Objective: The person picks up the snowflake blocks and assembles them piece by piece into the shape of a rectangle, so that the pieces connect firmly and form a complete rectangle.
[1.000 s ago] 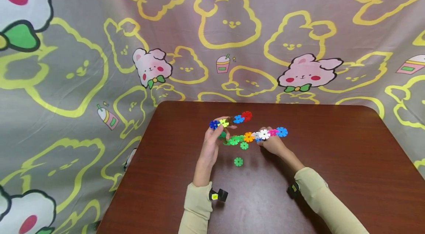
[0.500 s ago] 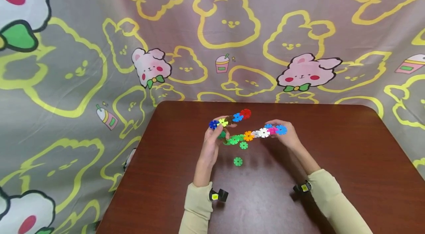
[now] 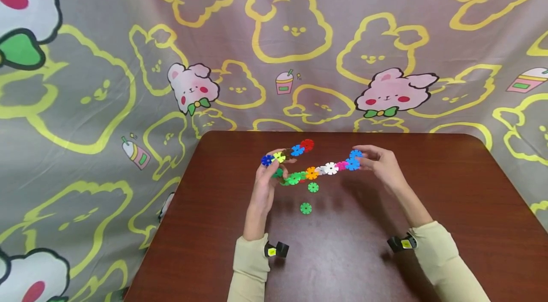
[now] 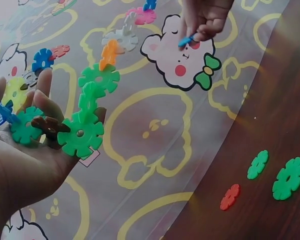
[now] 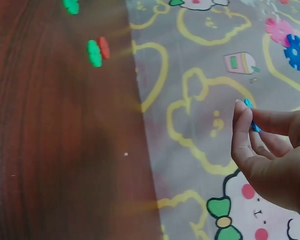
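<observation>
Right hand (image 3: 383, 166) has shifted rightward, pinching a blue snowflake disc (image 4: 185, 41); left hand (image 3: 262, 188) holds the snowflake-disc chain (image 3: 311, 173), thumb against fingers; yellow wrist label (image 3: 272, 252) illegible.

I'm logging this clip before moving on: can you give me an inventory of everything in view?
disc chain: one, multicoloured, held by the left hand
blue disc: one, blue, pinched by the right hand
green discs: two, green, loose on the table
red disc: one, red, near the green discs
table: one, reddish brown, under the hands
printed cloth: grey with yellow drawings, around the table
wrist cameras: two, black, one per wrist
sleeves: two, beige, on the forearms
hands: two, bare, above the table
</observation>
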Available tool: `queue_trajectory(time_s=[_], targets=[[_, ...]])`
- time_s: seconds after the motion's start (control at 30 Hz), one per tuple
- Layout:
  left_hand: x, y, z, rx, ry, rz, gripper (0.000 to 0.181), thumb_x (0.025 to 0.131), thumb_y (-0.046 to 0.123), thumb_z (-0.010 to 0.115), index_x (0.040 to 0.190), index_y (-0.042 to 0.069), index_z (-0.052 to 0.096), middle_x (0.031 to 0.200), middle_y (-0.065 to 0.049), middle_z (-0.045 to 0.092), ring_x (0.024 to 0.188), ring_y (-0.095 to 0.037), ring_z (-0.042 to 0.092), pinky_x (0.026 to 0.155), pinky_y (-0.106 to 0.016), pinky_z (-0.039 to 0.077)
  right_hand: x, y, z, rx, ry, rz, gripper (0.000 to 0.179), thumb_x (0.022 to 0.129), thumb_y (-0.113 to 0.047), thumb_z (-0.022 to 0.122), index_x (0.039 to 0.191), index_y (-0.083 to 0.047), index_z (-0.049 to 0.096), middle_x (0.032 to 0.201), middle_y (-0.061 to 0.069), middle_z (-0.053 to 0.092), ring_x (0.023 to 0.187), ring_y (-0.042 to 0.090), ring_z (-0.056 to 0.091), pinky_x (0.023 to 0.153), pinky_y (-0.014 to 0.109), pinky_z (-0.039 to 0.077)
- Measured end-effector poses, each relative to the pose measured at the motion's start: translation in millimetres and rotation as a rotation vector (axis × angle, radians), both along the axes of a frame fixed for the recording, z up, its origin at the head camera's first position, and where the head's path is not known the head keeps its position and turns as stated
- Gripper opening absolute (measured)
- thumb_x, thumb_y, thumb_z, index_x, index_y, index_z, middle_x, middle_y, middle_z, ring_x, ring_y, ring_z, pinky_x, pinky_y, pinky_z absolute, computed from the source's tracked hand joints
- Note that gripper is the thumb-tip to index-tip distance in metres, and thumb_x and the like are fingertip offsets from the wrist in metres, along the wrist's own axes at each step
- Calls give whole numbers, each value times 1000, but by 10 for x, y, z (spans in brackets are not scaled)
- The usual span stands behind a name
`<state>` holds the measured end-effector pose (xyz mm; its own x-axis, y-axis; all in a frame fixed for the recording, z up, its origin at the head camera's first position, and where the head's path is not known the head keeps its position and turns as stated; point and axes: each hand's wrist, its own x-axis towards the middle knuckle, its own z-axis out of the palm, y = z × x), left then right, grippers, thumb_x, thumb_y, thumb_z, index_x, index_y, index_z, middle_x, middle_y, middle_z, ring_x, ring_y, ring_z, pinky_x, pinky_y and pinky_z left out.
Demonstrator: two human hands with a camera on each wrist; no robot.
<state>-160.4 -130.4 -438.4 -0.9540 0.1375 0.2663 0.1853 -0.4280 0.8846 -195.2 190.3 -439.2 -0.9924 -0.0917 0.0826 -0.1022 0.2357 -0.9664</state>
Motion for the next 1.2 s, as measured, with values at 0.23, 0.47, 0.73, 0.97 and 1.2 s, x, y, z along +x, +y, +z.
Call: queue_trajectory(time_s=[0.23, 0.47, 0.73, 0.97, 1.2], targets=[[4, 11, -6, -5, 5, -27, 27, 105, 21, 48, 128, 14, 63, 106, -3, 76, 69, -14, 53, 61, -27, 41, 43, 1, 153, -101, 34, -1, 34, 97, -7, 72, 127, 8, 63, 93, -1, 73, 81, 9, 74, 79, 28, 60], [7, 50, -40, -14, -11, -55, 27, 104, 22, 50, 127, 17, 63, 106, -4, 76, 69, -12, 53, 61, -27, 40, 83, -1, 269, -160, 78, 13, 32, 97, -2, 71, 125, 11, 63, 91, 5, 74, 81, 14, 76, 78, 26, 59], [24, 91, -44, -11, -14, -62, 27, 103, 23, 53, 126, 17, 65, 109, -14, 74, 68, -15, 53, 61, -28, 38, 122, 1, 353, -172, 117, 16, 27, 97, -3, 71, 123, 7, 66, 90, 5, 73, 80, 13, 76, 78, 25, 59], [30, 129, -41, -35, -3, -79, 27, 103, 25, 53, 126, 19, 65, 108, -7, 75, 68, -14, 53, 61, -28, 40, 176, -22, 442, -213, 108, 34, 33, 98, -3, 70, 125, 14, 62, 93, 6, 75, 81, 17, 77, 79, 27, 58], [33, 161, -27, -48, -8, -89, 28, 103, 24, 52, 127, 18, 65, 109, -15, 74, 69, -14, 53, 61, -29, 39, 250, -89, 551, -191, 117, 37, 36, 98, -6, 72, 124, 16, 61, 90, 4, 75, 78, 17, 76, 75, 27, 59]])
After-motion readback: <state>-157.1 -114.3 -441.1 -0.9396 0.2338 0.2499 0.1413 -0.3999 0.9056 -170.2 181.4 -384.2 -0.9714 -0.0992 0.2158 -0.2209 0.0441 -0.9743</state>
